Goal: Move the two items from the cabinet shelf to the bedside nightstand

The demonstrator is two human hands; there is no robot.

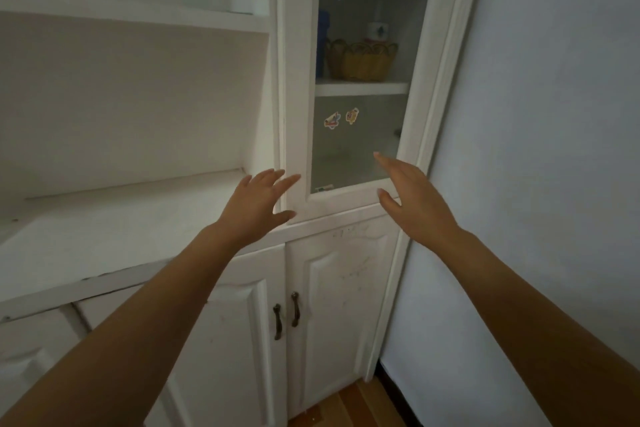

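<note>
A white cabinet stands in front of me with a glass door (360,135) on its upper right part. Behind the glass, on a shelf (362,87), sits a woven yellow basket (367,61), with a small white cup-like item (378,32) behind it and a blue object (323,42) to its left. My left hand (258,204) is raised at the door's lower left corner, fingers spread and holding nothing. In front of the door's lower right edge my right hand (412,198) is also open and empty. The door looks closed.
An open white shelf (114,218) lies to the left, with another shelf above. Two lower doors with dark handles (285,315) sit below. A plain wall (540,149) is on the right, and wooden floor (346,406) shows at the bottom. Stickers dot the glass.
</note>
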